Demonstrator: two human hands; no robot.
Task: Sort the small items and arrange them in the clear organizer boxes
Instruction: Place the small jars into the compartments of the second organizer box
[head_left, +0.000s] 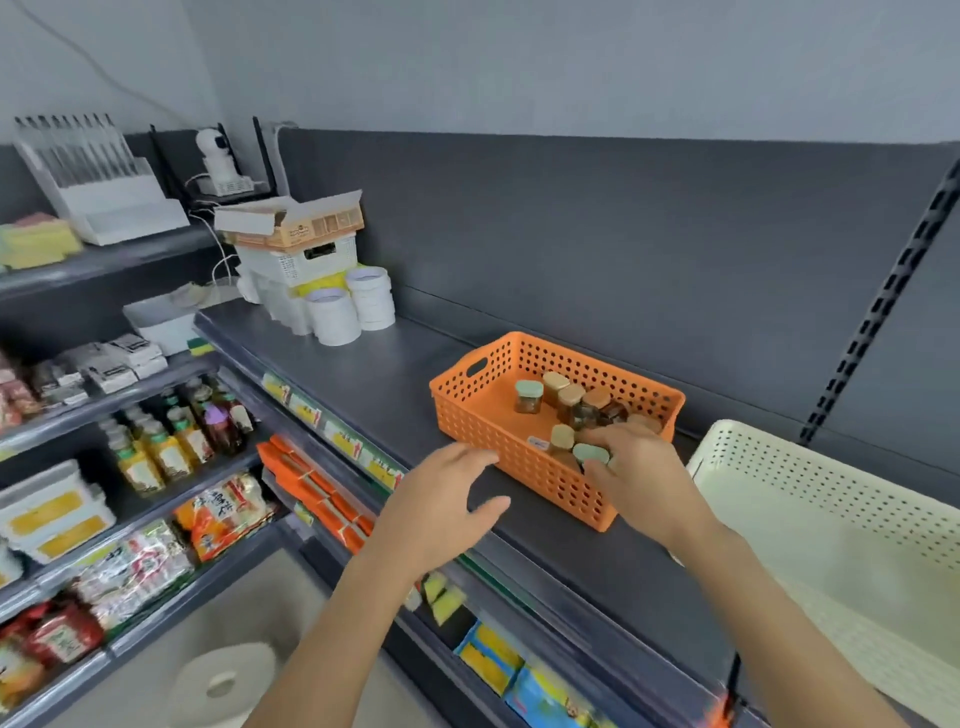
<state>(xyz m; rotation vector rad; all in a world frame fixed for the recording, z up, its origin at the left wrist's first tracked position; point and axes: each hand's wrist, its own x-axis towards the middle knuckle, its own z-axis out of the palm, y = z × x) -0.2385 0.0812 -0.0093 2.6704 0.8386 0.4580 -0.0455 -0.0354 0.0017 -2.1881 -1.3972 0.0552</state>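
Head view: a green-lidded jar is gripped by the right hand inside the orange basket, at its near corner. The left hand is spread open just outside its front wall. The jar is judged light, hard, breakable glass, best taken round the body.

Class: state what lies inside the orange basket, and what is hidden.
Jars with tan or green lids cluster toward the right of the orange basket. The right hand grips a green-lidded jar; anything beneath that hand is covered.
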